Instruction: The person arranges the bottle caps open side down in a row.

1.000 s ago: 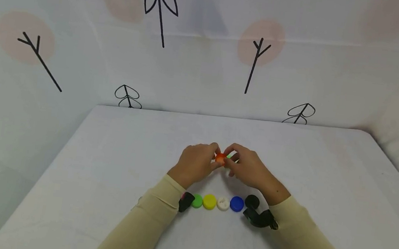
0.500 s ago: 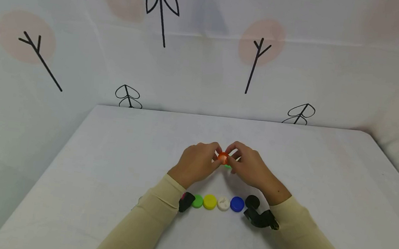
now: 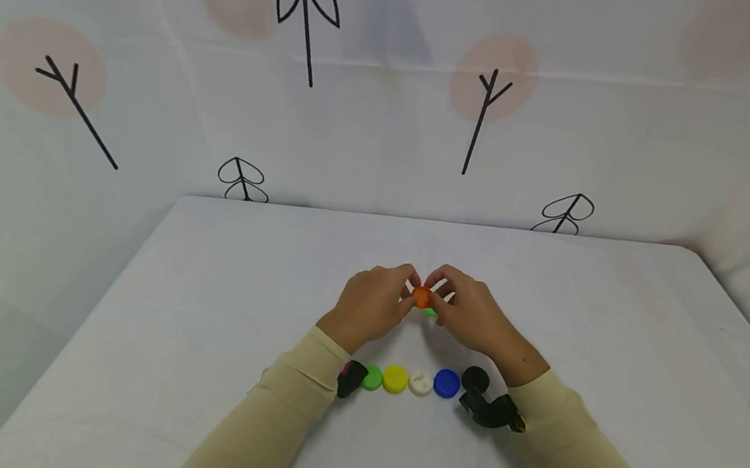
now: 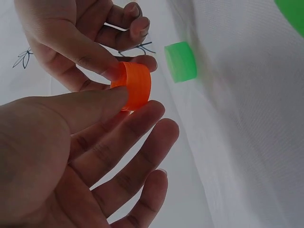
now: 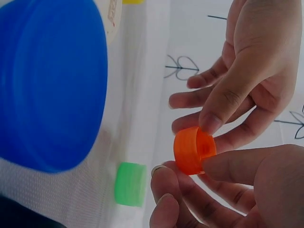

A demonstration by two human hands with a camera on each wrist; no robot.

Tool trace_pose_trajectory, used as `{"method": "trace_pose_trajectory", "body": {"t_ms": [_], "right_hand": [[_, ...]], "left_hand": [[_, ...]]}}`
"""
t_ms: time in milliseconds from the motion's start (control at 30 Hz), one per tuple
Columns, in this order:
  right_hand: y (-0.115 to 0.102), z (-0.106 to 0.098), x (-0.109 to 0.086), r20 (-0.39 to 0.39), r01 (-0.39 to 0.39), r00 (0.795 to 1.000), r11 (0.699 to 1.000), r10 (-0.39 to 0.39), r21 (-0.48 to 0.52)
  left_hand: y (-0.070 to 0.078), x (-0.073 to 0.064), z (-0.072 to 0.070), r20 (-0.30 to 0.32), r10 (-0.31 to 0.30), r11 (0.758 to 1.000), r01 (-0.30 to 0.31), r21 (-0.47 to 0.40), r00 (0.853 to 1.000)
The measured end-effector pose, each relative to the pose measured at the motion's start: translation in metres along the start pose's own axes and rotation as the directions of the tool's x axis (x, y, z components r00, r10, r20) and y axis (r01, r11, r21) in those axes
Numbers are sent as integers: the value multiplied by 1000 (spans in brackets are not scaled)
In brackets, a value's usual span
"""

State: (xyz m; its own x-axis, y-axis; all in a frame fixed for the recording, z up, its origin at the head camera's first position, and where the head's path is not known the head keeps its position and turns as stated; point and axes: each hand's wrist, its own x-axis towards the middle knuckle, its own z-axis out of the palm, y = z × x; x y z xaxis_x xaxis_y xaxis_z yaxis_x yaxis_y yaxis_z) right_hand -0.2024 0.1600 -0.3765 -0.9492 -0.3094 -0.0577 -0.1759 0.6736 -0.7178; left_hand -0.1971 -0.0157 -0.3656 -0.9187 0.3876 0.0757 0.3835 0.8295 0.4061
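An orange bottle cap is held up over the table between both hands. My left hand pinches it with thumb and fingertips from the left. From the other side my right hand pinches the same cap between thumb and finger. In the right wrist view the hollow inside of the orange cap partly shows. Beneath the hands, a light green cap sits on the white cloth, apart from the fingers; the right hand partly hides it in the head view.
Nearer to me lies a row of caps: green, yellow, white, blue and black. The black wrist cameras hang close to the row's two ends. A patterned white cloth backdrop rises behind the table.
Both hands have shifted slightly away and to the right with the orange cap, which has turned a little between the fingers. More of the green cap's near side shows; the row stays put.
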Motion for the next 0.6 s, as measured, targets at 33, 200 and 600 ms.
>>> {"method": "trace_pose_trajectory", "body": {"t_ms": [33,200,600], "right_hand": [[0,0,0,-2,2,1000,1000,-2,-2],[1,0,0,-11,20,1000,999,-21,-26],[1,0,0,2,19,1000,999,-19,-43]], "left_hand": [[0,0,0,0,1,1000,-1,-1,1000],[-1,0,1,-1,0,1000,0,-1,1000],[-1,0,0,-13,10,1000,-10,5,1000]]}}
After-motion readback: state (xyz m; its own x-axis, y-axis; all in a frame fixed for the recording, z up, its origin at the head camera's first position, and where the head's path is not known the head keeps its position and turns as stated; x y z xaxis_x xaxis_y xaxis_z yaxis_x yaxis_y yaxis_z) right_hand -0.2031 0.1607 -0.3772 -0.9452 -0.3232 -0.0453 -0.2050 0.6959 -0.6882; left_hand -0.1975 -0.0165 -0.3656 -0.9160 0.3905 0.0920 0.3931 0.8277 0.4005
